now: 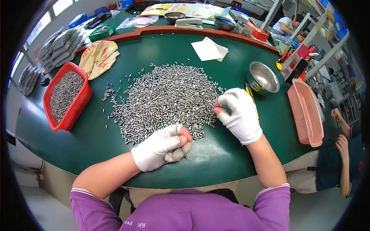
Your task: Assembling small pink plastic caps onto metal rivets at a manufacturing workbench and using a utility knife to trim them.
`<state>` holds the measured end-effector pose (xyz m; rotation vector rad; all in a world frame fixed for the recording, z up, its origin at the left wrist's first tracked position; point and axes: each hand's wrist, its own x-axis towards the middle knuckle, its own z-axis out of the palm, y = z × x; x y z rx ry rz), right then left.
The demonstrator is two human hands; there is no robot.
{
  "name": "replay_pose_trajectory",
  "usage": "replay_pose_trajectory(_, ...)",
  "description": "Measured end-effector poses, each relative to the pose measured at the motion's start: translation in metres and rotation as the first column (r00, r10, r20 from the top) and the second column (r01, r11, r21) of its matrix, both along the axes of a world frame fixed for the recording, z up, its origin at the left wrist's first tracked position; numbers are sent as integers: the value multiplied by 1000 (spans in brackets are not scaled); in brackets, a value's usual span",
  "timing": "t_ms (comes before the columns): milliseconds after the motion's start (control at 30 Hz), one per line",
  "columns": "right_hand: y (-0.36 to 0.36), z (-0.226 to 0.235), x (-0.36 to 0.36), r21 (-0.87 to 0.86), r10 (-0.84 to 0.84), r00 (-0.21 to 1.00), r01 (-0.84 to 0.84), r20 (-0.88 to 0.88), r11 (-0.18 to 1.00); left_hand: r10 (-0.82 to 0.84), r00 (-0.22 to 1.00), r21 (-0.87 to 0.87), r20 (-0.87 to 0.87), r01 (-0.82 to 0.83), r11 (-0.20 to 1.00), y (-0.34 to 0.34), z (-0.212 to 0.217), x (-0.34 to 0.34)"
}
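Note:
A wide heap of small silvery metal pins (169,96) lies on the green tabletop in front of me. My left hand (163,148), in a white glove with bare fingertips, is curled closed at the heap's near edge. The tip of a small metal pin (186,157) shows under its fingers; anything else inside the hand is hidden. At the heap's right edge is my right hand (239,115), gloved the same way. Its thumb and forefinger are drawn together in a pinch beside the pins, and what they hold is too small to make out.
A red basket (86,94) full of pins stands left, near a yellowish cloth bag (99,57). To the right are a steel bowl (266,75), a yellow pencil-like stick (252,101) and a pink basket (304,115). White paper (208,49) lies beyond the heap. Another person (335,161) is at far right.

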<state>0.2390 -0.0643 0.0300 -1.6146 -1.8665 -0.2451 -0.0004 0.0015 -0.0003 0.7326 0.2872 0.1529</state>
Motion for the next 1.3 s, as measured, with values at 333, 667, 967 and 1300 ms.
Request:
replay_pose_trajectory(333, -10, 2, -32, -294, 93, 788, -333, -609, 896, 157, 983, 117, -95, -146, 982, -3, 11, 3)
replay_pose_trajectory(667, -10, -6, -41, -291, 120, 742, -400, -660, 869, 282, 946, 212, -158, -246, 946, -5, 12, 4)
replay_pose_trajectory(967, -10, -4, -45, -259, 163, 798, -371, -581, 892, 217, 954, 266, -205, -159, 951, -4, 13, 3)
replay_pose_trajectory(1300, -6, -6, -42, -287, 90, 875, -252, -476, 924, 404, 913, -92, 51, -398, 913, 3, 1, 1)
